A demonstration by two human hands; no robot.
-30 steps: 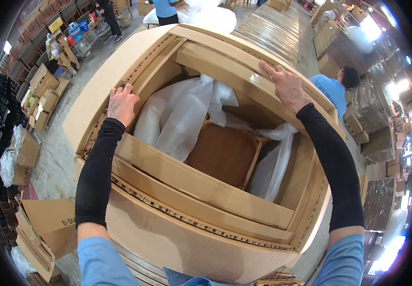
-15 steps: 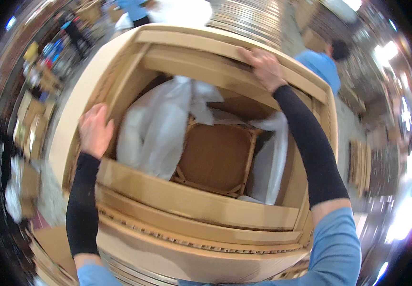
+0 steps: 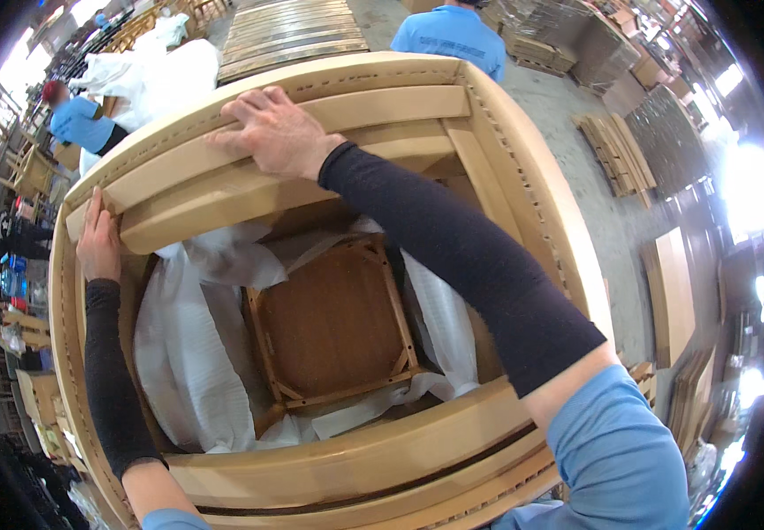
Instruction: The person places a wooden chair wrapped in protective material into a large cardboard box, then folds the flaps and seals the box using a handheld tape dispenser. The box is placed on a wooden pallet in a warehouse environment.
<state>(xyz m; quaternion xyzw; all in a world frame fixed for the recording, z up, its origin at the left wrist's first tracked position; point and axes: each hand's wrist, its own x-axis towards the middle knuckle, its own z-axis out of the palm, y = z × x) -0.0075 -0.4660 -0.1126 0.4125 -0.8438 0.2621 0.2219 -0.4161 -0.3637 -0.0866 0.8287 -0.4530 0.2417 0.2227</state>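
Note:
In front of me stands a large open cardboard box with thick corrugated walls. Folded cardboard strips line its inside rim. My right hand lies over the far cardboard strip, its fingers bent over the edge. At the far left corner my left hand rests with fingers stretched upward against the strip's end. Down inside the box sits a brown wooden piece with a square frame, like an upturned seat. White foam wrap surrounds it on the left and right. A near cardboard strip runs along the front.
A slatted pallet or conveyor lies beyond the box. One person in a blue shirt is behind it, another person at the far left beside white wrap. Stacked cardboard and a leaning sheet stand at right.
My view has swung to the right. My right hand has shifted left along the far strip, and my left hand has moved up to the far left corner.

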